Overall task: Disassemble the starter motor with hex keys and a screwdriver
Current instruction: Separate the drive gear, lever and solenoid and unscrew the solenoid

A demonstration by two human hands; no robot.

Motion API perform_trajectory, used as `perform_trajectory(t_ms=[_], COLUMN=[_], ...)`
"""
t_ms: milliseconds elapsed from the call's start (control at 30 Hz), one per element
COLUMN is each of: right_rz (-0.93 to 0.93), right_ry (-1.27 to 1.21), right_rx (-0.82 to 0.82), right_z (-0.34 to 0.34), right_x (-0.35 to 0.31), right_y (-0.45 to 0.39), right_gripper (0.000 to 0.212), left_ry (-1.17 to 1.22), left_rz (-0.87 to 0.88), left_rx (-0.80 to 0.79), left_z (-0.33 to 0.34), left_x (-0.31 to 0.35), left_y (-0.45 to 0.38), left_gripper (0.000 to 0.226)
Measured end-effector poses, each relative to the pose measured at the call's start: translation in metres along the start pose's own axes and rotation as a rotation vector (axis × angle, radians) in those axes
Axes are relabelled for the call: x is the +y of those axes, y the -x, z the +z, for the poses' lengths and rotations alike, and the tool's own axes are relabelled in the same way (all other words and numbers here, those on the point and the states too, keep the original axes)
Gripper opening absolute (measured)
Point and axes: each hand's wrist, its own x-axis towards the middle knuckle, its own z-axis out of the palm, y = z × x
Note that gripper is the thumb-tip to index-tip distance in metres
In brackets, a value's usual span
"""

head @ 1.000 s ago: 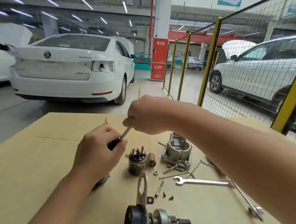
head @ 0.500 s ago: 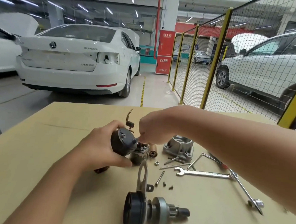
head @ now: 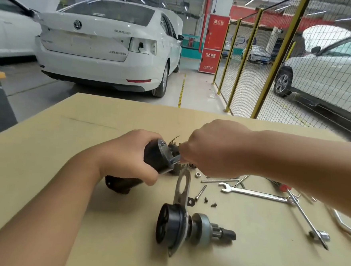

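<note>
We've got the tan cardboard-covered bench [head: 45,144] under everything. Our left hand [head: 127,160] is wrapped around the black cylindrical motor housing [head: 156,158], lifted off the bench. Our right hand [head: 215,148] curls against its end cap; can't tell what those fingers hold. The black-and-grey drive gear assembly [head: 184,227] lies below both hands.

Hidden behind the right hand

The right hand [head: 215,150] covers its own fingertips and the motor housing's [head: 156,158] open end; whatever it pinches cannot be told. A bent tool [head: 348,228] runs off the desk's right edge.
</note>
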Motion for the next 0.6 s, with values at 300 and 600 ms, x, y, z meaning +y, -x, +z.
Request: perform_trajectory(t_ms=[300, 600], right_rz=[-0.131, -0.167], right_ry=[0.075, 0.105], right_rx=[0.1, 0.145], right_z=[0.005, 0.001], right_x=[0.001, 0.0], right_y=[0.003, -0.006], right_gripper=[0.008, 0.02], left_ry=[0.293, 0.276], left_rz=[-0.097, -0.08], left_rx=[-0.331, -0.421], left_z=[-0.012, -0.017], left_x=[-0.011, -0.017], left_y=[-0.003, 0.0], left_gripper=[0.054, 0.055])
